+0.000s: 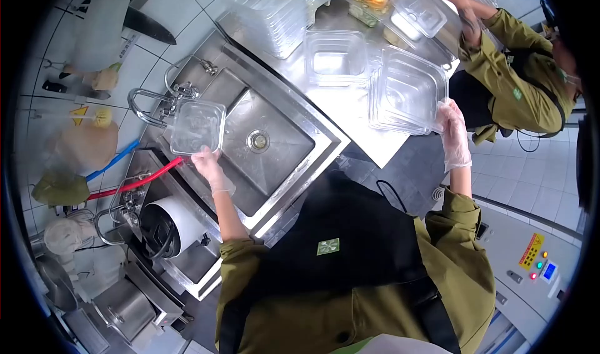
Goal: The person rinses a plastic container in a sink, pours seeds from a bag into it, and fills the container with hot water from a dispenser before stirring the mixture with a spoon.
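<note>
My left hand (211, 171), in a thin clear glove, is closed on the near edge of a square clear plastic container (199, 127). That container is over the left side of the steel sink (278, 147), beside the curved faucet (145, 97). On the right, my gloved right hand (455, 138) grips the rim of a stack of larger clear plastic containers (406, 91), at the edge of the white counter (375, 142). Another clear container (336, 57) stands on the counter to the left of that stack.
A tall stack of clear containers (272, 19) stands behind the sink. A co-worker (522, 82) at the upper right reaches toward food containers (375, 0). A white pot (178, 226) sits in a second sink at lower left, near a red hose (140, 180). Knives (149, 25) hang on the wall.
</note>
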`<state>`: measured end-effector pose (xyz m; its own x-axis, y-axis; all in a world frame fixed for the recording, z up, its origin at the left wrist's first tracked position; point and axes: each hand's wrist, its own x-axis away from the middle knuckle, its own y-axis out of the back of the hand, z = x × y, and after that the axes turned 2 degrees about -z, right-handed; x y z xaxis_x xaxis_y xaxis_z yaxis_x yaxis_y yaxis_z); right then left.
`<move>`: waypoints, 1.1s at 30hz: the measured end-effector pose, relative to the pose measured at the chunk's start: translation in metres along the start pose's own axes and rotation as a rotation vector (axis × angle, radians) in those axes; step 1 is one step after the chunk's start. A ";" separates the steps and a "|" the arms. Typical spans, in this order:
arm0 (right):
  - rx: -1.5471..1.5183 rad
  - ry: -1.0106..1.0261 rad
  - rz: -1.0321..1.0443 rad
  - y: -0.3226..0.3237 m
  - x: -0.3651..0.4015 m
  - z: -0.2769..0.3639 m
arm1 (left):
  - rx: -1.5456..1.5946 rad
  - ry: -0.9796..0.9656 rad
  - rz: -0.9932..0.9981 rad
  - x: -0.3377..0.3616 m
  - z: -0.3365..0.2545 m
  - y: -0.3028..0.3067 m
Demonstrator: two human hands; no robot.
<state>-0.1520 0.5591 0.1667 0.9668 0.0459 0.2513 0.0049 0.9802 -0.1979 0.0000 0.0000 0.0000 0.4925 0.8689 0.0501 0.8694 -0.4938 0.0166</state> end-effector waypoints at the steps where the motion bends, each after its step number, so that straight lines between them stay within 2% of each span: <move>1: -0.009 -0.015 -0.014 0.004 0.005 -0.002 | -0.240 0.012 -0.041 0.006 -0.004 0.009; 2: -0.018 -0.030 -0.025 0.006 0.009 -0.004 | -0.480 0.023 -0.083 0.010 -0.008 0.015; 3: 0.044 0.008 -0.070 0.021 0.023 0.019 | -0.651 -0.059 -0.067 0.045 -0.005 0.008; 5: 0.037 0.130 -0.085 0.006 0.025 0.020 | -1.012 -0.362 -0.094 0.049 -0.025 0.010; 6: 0.020 0.125 -0.125 -0.002 0.005 0.006 | -0.964 -0.438 -0.154 0.013 -0.032 0.001; 7: 0.073 0.037 -0.181 0.010 0.007 0.004 | -1.028 -0.383 -0.149 0.018 -0.035 0.010; 9: 0.171 0.002 -0.075 0.036 -0.006 -0.009 | -1.063 -0.484 -0.111 0.011 -0.034 0.017; 11: 0.366 -0.039 -0.154 0.005 -0.008 -0.001 | -1.154 -0.507 -0.120 0.005 -0.038 0.015; 16: 0.557 -0.082 -0.203 0.008 -0.020 -0.003 | -1.329 -0.682 0.013 0.014 -0.044 0.036; 19: 0.630 -0.086 -0.173 0.009 -0.016 -0.002 | -1.326 -0.817 0.033 0.032 -0.056 0.046; 23: 0.704 -0.085 -0.165 0.013 -0.015 -0.009 | -1.245 -0.893 0.097 0.049 -0.085 0.049; 24: 0.788 0.061 -0.195 0.041 -0.028 -0.033 | -1.286 -0.891 0.101 0.049 -0.090 0.046; 27: 1.118 0.174 -0.305 0.034 -0.030 -0.044 | -1.077 -0.772 0.018 0.050 -0.108 0.030; 28: 1.242 0.155 -0.329 0.029 -0.028 -0.045 | -0.973 -0.547 0.022 0.050 -0.114 0.025; 29: 1.366 0.133 -0.353 0.022 -0.025 -0.046 | -0.668 -0.303 0.070 0.042 -0.103 0.029; 30: 1.349 0.028 -0.358 0.022 -0.026 -0.050 | -0.367 -0.104 0.128 0.041 -0.105 0.024; 31: 1.309 0.104 -0.368 0.016 -0.024 -0.050 | -0.069 0.096 0.179 0.041 -0.116 0.017; 32: 1.353 0.145 -0.379 0.016 -0.021 -0.049 | -0.017 0.157 0.101 0.060 -0.162 -0.017; 33: 1.397 0.188 -0.385 0.012 -0.019 -0.046 | 0.052 0.171 0.128 0.057 -0.163 -0.020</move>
<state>-0.1588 0.5609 0.1162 0.9820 -0.1748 -0.0713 0.1245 0.3155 0.9407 0.0041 0.0539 0.1653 0.5892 0.7783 0.2168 0.8032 -0.5934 -0.0524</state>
